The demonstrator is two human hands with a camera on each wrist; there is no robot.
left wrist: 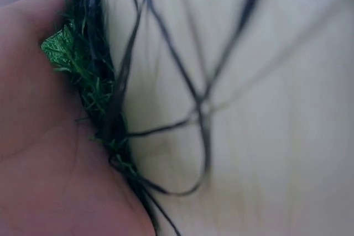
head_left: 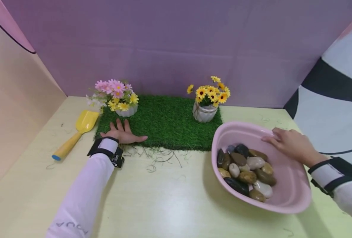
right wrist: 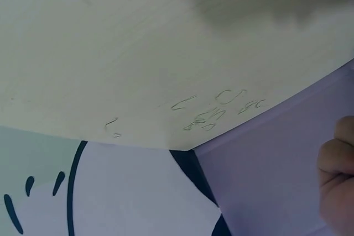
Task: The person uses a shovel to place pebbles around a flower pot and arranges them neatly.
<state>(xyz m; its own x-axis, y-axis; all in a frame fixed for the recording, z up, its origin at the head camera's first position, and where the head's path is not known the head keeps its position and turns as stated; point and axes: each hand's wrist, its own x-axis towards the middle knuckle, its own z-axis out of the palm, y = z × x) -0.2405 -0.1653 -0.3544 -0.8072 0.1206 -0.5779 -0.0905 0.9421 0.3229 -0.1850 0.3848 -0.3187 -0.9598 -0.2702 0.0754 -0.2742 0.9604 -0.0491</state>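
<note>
My left hand (head_left: 123, 135) lies on the near left part of the artificial grass mat (head_left: 167, 122), fingers spread and straight. Its palm (left wrist: 38, 131) is at the mat's edge in the left wrist view, beside loose dark strands. With my right hand (head_left: 293, 145) I grip the right rim of a pink basin (head_left: 289, 185), thumb inside. The basin is tilted, and several smooth stones (head_left: 247, 177), black, brown and white, are gathered at its left. In the right wrist view only curled fingers (right wrist: 338, 172) show at the right edge.
Pink and yellow flowers in a white pot (head_left: 127, 111) stand just beyond my left hand. Yellow flowers in another white pot (head_left: 205, 113) stand at the mat's right end. A yellow scoop (head_left: 77, 130) lies to the left. A purple wall (head_left: 164, 49) rises behind.
</note>
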